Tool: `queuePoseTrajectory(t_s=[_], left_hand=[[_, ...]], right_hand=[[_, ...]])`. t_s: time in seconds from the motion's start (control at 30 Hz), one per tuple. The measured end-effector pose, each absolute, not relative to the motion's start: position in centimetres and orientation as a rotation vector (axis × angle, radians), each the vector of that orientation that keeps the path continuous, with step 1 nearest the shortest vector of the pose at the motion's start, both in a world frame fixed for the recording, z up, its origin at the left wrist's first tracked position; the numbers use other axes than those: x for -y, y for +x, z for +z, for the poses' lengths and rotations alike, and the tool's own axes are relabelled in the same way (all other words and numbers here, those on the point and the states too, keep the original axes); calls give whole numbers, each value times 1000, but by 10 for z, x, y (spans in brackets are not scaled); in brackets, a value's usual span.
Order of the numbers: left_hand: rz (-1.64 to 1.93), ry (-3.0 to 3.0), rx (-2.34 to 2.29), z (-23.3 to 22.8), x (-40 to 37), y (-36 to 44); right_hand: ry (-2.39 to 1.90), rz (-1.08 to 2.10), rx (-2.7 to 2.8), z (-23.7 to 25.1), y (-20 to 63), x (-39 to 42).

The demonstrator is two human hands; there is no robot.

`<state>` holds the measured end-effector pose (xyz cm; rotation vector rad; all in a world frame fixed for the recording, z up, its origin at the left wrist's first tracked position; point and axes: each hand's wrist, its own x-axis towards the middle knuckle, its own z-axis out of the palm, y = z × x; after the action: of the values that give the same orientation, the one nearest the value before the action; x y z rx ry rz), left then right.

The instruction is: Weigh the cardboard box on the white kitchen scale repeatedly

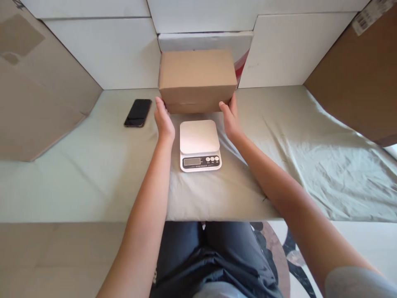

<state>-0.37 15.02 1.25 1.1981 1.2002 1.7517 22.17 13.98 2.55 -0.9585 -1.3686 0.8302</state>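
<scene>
A table covered with a pale green cloth fills the view, walled in by white panels at the back and brown cardboard sheets at both sides. The person sits at the near edge, dark trousers showing below it.

A closed brown box sits at the back centre of the table, just in front of the white panels. The left hand presses flat against the box's lower left corner and the right hand against its lower right corner, so the box is clasped between the two palms, fingers pointing away from the person. Whether the box rests on the cloth or is lifted just off it cannot be told.

Just in front of the box, between the two wrists, stands a white scale, its platform bare and its display and buttons facing the person.

A black phone lies flat on the cloth left of the left hand, apart from it.
</scene>
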Motion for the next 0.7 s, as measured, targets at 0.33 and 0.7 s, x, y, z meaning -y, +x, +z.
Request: queuePoseTrajectory(t_s=[0.33,0.7], left_hand=[[1708,1353,-1142,15,-7,-7],[1666,1284,-1234,-8,8,-5]], right_hand=[[-984,628,1606,13,262,-23],[-920,831,1438,-4,252,-14]])
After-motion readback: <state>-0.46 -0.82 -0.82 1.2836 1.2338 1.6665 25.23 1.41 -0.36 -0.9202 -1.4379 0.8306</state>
